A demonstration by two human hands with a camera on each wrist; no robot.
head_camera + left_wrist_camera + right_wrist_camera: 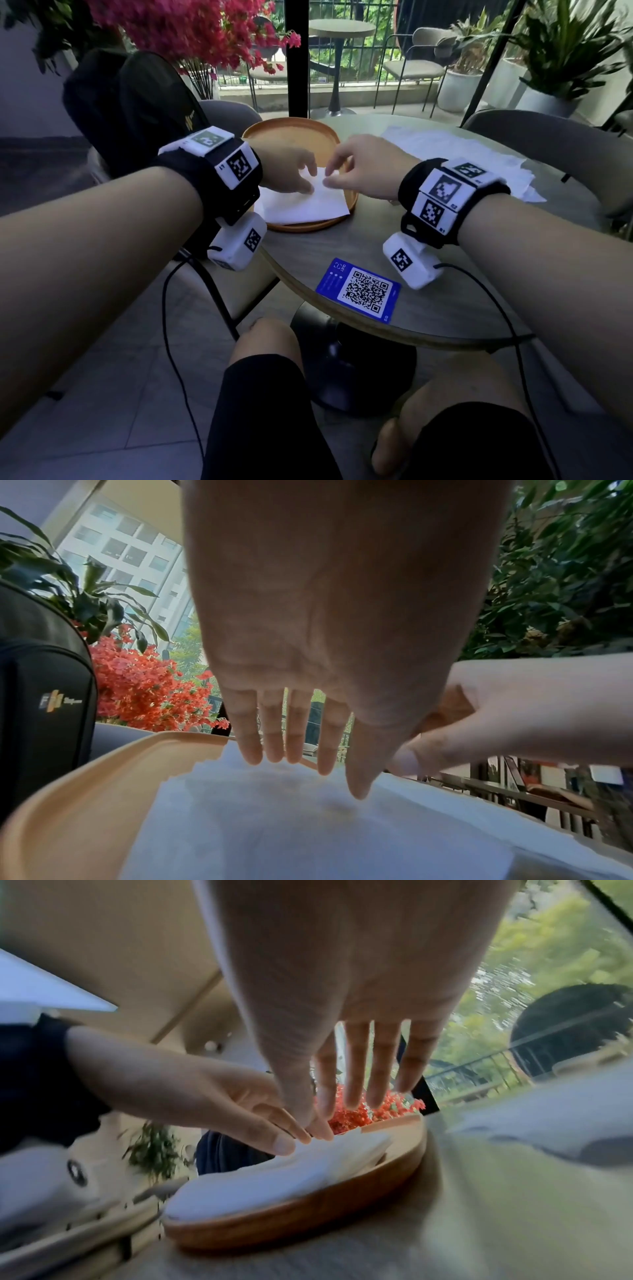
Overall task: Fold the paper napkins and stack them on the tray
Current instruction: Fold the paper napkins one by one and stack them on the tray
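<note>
A round wooden tray (291,137) sits at the table's far left. On its near half lies a small stack of folded white napkins (308,207). My left hand (305,180) rests on the stack with straight fingers (291,753) touching the top napkin (274,831). My right hand (330,176) meets it from the right and pinches the top napkin's far edge (346,1139) between thumb and index finger; its other fingers (383,1074) stay straight. A loose pile of unfolded napkins (455,154) lies on the table to the right.
A blue QR-code card (363,291) lies near the round table's front edge (394,334). A black backpack (126,102) stands on the chair to the left. Grey chairs ring the table; cables hang from both wrists.
</note>
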